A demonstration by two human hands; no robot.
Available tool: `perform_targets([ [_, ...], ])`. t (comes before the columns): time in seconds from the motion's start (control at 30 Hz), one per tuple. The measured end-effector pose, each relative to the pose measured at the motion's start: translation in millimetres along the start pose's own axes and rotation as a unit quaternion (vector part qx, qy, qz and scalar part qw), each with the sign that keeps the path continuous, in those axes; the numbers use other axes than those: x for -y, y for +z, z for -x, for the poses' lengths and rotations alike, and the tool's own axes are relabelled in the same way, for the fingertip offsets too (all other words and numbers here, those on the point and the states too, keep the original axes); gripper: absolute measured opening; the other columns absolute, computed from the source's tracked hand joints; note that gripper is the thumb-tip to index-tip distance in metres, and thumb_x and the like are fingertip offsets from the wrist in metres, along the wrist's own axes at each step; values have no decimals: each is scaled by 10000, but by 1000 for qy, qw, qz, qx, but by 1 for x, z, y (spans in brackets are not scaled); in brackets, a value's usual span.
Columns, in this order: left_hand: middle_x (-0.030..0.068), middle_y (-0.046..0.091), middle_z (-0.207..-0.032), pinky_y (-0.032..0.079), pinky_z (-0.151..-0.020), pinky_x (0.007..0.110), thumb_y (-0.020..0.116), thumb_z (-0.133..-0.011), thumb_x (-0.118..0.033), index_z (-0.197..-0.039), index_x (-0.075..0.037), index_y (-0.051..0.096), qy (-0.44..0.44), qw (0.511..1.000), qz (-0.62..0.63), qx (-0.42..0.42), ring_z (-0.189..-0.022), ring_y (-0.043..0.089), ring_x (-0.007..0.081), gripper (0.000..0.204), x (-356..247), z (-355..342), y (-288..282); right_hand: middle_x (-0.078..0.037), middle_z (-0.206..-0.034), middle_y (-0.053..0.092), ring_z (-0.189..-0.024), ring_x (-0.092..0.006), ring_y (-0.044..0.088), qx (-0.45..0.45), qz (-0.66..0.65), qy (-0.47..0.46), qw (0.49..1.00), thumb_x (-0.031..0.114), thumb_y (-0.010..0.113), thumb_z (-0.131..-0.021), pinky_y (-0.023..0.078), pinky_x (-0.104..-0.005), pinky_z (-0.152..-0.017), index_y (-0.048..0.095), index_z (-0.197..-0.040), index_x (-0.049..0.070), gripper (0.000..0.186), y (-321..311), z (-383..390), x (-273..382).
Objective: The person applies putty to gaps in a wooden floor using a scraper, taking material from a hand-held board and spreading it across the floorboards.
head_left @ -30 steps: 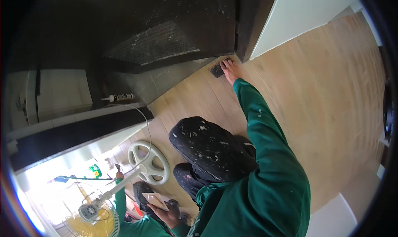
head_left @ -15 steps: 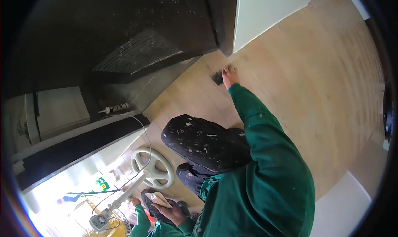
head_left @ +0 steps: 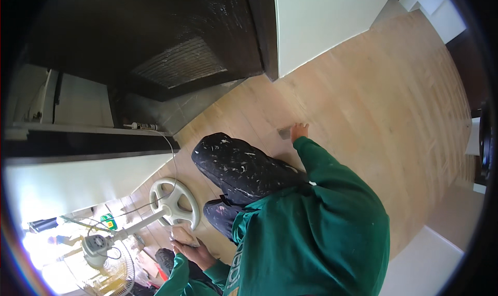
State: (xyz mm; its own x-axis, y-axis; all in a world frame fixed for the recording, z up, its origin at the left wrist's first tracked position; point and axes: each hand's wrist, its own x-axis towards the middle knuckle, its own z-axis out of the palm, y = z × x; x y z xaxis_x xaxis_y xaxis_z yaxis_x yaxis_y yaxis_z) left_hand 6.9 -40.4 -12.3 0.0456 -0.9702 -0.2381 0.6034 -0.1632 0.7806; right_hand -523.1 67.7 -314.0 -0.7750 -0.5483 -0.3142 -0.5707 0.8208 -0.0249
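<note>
My right hand (head_left: 299, 131) presses down on the wood-look floor (head_left: 358, 135), its fingers over one end of a small dark grey rectangular pad (head_left: 284, 133). The pad's exact kind is too small to make out. At lower left my left hand (head_left: 196, 254) grips a flat tan piece (head_left: 183, 235) between thumb and fingers. Close beside it shows a second green sleeve (head_left: 179, 279), whose hand partly blends with mine; whose arm it is I cannot tell. My bent knee (head_left: 236, 156), in paint-spotted dark trousers, lies between my hands.
A standing fan (head_left: 96, 249) with a round white base (head_left: 191, 195) is at the left, its cord looping past. A sealant tube (head_left: 142, 126) lies near the dark door (head_left: 171, 47). A green box (head_left: 109, 222) sits near the fan. A pale wall (head_left: 321, 26) adjoins the door frame.
My right hand and the dark pad have come nearer my body across the floor. My left hand with the tan piece sits further left and higher. The whole view has shifted.
</note>
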Motion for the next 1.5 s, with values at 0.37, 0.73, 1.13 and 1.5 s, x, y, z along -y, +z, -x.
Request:
perform_targets([
  [0.37,117,528,-1424,483,-1059,448,390,-1062,-489,-1443,-65,446,-64,992,-82,72,-1276,548,297,573,11,-154,149,-106,-885,737,-792,-264,701,-100,-468,151,865,145,658,-890,552,-397,-740,713,-992,-38,217,-54,84,-70],
  [0.73,88,597,-1353,474,-1045,427,381,-1049,-543,-1404,-81,500,-309,916,-85,243,-1233,582,268,595,65,-204,308,-111,-1365,591,-1237,-272,580,-189,-840,256,438,334,515,-1028,438,-433,-1090,493,-1397,30,479,-265,272,-133],
  [1.13,106,580,-1360,462,-1054,404,339,-1046,-581,-1398,-12,479,-382,826,4,414,-1238,570,253,684,76,-38,407,-25,-1019,605,-939,-103,516,-465,-576,3,672,363,444,-1082,431,-285,-862,603,-1151,-46,444,-457,247,22],
  [1.5,148,576,-1336,499,-1025,397,320,-1068,-531,-1383,40,457,-316,840,-30,439,-1192,599,258,667,59,57,451,-137,-1079,611,-915,-253,619,-422,-469,-303,715,210,449,-1050,493,-358,-771,591,-1147,-64,323,-429,222,31],
])
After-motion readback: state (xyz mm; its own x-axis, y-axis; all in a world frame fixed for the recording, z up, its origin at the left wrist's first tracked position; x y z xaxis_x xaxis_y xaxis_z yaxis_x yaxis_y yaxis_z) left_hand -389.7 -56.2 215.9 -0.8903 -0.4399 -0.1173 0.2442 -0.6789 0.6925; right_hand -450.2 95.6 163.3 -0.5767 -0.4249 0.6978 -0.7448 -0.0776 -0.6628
